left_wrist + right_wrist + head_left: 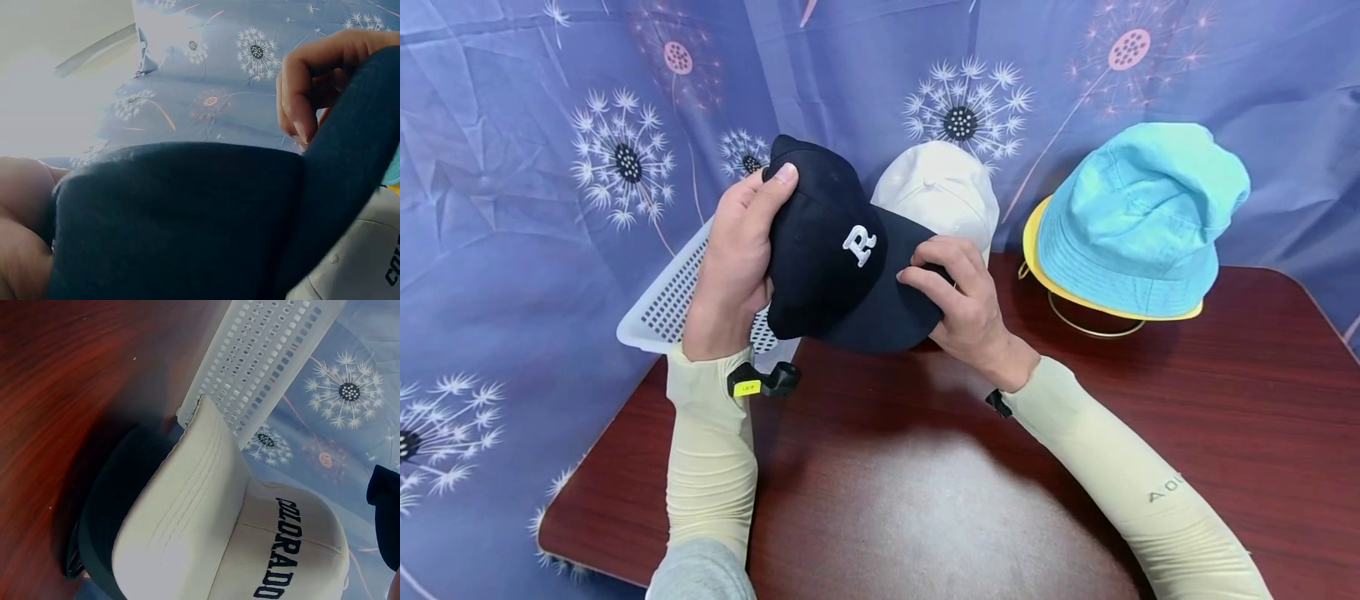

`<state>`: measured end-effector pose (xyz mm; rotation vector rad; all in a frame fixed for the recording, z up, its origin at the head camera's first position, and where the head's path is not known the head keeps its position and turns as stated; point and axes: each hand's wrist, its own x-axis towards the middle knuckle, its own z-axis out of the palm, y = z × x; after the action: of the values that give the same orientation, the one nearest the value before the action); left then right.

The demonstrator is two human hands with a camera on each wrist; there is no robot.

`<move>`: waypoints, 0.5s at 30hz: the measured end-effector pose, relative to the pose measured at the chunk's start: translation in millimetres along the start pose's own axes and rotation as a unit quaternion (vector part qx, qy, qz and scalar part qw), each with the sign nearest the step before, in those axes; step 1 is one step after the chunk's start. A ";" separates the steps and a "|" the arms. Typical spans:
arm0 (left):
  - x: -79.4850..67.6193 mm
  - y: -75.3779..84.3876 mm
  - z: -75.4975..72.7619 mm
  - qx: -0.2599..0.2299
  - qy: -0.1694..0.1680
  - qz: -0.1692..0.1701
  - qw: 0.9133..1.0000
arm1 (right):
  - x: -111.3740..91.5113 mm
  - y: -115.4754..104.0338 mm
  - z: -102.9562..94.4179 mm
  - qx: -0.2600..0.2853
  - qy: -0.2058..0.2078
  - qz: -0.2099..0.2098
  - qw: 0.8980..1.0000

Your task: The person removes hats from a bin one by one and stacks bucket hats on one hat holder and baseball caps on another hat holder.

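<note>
A black baseball cap [820,258] with a white letter R on its front is held up between both hands. My left hand [733,250] grips the crown's edge on the left, its thumb on the outside. My right hand [966,304] pinches the outer edge of the brim; in the left wrist view its curled fingers [300,106] show behind the brim. Behind the black cap is a white cap [932,187]. The right wrist view shows this white cap's COLORADO lettering [279,550], with a dark brim [119,500] beneath its own brim.
At the right, a light blue bucket hat [1138,217] sits over a yellow hat [1037,237] on a wire stand [1097,332]. A white perforated basket [658,312] stands at the left, partly behind my left hand. Dandelion-print cloth [850,75] hangs behind the dark red table [865,467].
</note>
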<state>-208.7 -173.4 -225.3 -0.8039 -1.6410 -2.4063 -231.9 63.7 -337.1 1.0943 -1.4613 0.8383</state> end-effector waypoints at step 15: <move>-0.3 0.5 -0.8 0.054 -0.025 0.007 0.998 | 4.0 0.4 -2.9 0.024 0.004 0.018 1.000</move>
<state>-208.6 -174.4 -225.2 -0.8619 -1.7613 -2.2830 -231.3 65.8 -332.6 1.1019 -1.4656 0.9054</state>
